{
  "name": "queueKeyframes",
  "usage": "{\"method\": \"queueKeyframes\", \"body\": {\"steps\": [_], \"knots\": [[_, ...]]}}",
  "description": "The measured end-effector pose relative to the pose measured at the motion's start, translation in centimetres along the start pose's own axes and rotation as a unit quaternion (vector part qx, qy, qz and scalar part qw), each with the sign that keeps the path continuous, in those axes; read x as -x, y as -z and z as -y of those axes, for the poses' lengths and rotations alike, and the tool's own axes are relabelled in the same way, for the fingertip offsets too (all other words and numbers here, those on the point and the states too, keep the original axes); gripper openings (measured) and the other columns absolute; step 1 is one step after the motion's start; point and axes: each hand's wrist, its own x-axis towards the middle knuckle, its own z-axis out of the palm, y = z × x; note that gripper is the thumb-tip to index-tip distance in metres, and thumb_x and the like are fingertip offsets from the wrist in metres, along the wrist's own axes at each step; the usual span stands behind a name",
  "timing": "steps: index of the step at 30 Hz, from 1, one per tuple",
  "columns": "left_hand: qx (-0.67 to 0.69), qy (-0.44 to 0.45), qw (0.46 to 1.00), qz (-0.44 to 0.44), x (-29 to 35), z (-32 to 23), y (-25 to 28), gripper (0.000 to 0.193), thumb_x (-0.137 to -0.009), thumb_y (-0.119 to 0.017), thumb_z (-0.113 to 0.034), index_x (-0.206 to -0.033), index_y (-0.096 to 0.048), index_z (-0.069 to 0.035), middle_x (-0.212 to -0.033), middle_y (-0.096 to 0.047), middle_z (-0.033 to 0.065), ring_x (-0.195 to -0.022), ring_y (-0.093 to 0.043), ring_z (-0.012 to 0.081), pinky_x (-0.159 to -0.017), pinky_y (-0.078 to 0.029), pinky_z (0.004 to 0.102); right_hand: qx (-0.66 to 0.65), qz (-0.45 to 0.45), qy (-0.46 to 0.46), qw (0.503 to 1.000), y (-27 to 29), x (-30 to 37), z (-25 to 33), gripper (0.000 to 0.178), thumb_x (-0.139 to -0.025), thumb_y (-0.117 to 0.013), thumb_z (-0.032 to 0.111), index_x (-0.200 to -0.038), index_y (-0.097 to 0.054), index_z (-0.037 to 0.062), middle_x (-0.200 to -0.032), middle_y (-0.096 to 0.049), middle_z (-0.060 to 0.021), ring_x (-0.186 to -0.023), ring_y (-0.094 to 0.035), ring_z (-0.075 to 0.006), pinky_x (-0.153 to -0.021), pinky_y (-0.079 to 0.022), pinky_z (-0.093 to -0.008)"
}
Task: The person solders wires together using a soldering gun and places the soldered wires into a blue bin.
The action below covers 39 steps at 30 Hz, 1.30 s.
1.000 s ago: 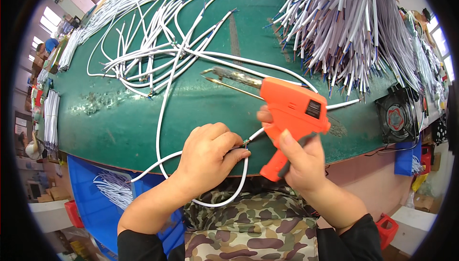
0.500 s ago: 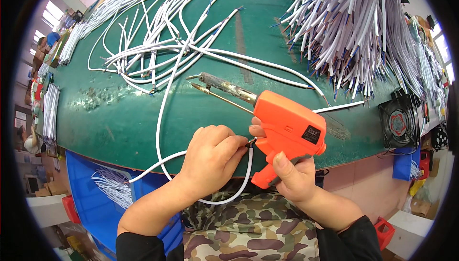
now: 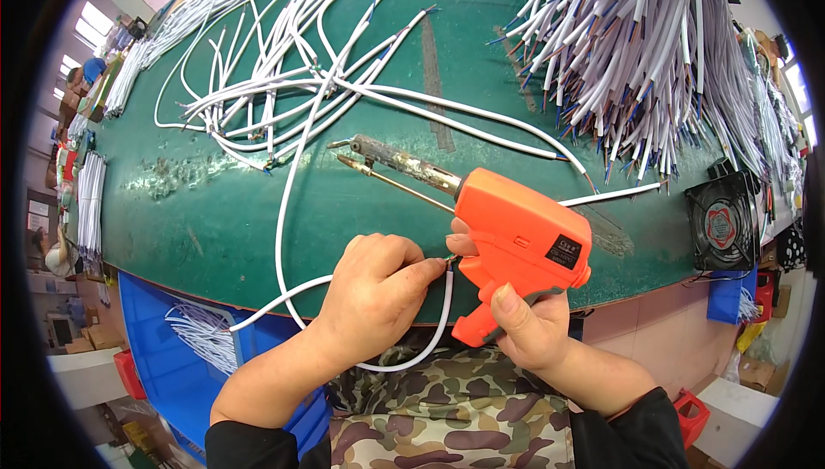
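My right hand (image 3: 540,330) is wrapped round the handle of an orange soldering gun (image 3: 516,215). Its barrel, blackened tip and thin metal feed tube point up and to the left over the table. Thumb and forefinger of my left hand (image 3: 374,293) pinch the stripped wire end of a white cable (image 3: 446,306), close beside the gun's trigger side. A finger of my right hand shows behind the gun, near that wire end. The cable loops down past my camouflage apron; the gun partly hides the joint.
The green table (image 3: 198,211) carries a loose tangle of white cables (image 3: 275,91). A thick bundle of white cables (image 3: 636,56) hangs at the far right. A black fan (image 3: 724,224) stands at the right edge. Below left, a blue bin (image 3: 159,366) holds more cables.
My left thumb and forefinger have shifted slightly on the wire end. The soldering gun has moved a little down and to the right; both grips stay the same.
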Motion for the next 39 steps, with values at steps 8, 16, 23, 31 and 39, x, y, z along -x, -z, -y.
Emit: {"method": "queueKeyframes", "body": {"steps": [8, 16, 23, 31, 39], "knots": [[-0.007, -0.001, 1.000, 0.006, 0.0, 0.0, -0.1, 0.022, -0.070, -0.065, 0.001, -0.090, -0.066, -0.007, -0.079, -0.054, 0.0031, -0.068, -0.052, 0.0218, -0.060, -0.036, 0.0357, 0.002, -0.007, -0.005, 1.000, -0.2, -0.1, 0.2, 0.035, -0.095, -0.054, 0.015, -0.123, -0.052, -0.0060, -0.132, -0.051, -0.0206, -0.125, -0.048, -0.0276, -0.106, -0.038, -0.0420], [-0.007, -0.007, 1.000, 0.014, 0.1, 0.2, 0.0, 0.031, -0.064, -0.068, 0.006, -0.092, -0.065, -0.006, -0.080, -0.057, 0.0046, -0.068, -0.054, 0.0236, -0.060, -0.039, 0.0360, 0.052, -0.049, -0.052, 0.996, 1.6, 1.3, 2.4, 0.064, -0.092, -0.058, 0.035, -0.137, -0.035, -0.0046, -0.128, -0.053, -0.0226, -0.122, -0.051, -0.0321, -0.105, -0.038, -0.0477], [-0.005, -0.009, 1.000, 0.002, 0.2, 0.4, -0.1, 0.030, -0.064, -0.068, 0.006, -0.092, -0.065, -0.006, -0.080, -0.056, 0.0043, -0.067, -0.052, 0.0224, -0.059, -0.037, 0.0350, 0.215, -0.001, -0.132, 0.968, 5.3, 5.6, 10.0, 0.064, -0.088, -0.064, 0.037, -0.132, -0.041, -0.0023, -0.115, -0.060, -0.0175, -0.102, -0.060, -0.0273, -0.089, -0.048, -0.0429], [-0.009, -0.011, 1.000, 0.005, 0.0, 0.4, -0.1, 0.029, -0.064, -0.068, 0.006, -0.090, -0.065, -0.006, -0.079, -0.056, 0.0037, -0.066, -0.051, 0.0216, -0.058, -0.035, 0.0348, 0.264, -0.012, -0.196, 0.944, 5.8, 6.4, 10.7, 0.058, -0.085, -0.068, 0.040, -0.119, -0.052, -0.0038, -0.092, -0.063, -0.0150, -0.079, -0.060, -0.0206, -0.068, -0.048, -0.0354], [-0.009, -0.010, 1.000, 0.013, -0.1, 0.4, 0.0, 0.029, -0.064, -0.068, 0.006, -0.090, -0.065, -0.006, -0.079, -0.056, 0.0040, -0.066, -0.051, 0.0216, -0.058, -0.036, 0.0347, 0.277, -0.003, -0.182, 0.943, 5.7, 6.0, 10.4, 0.057, -0.085, -0.068, 0.039, -0.119, -0.052, -0.0045, -0.089, -0.064, -0.0142, -0.072, -0.060, -0.0184, -0.063, -0.049, -0.0314]]}}
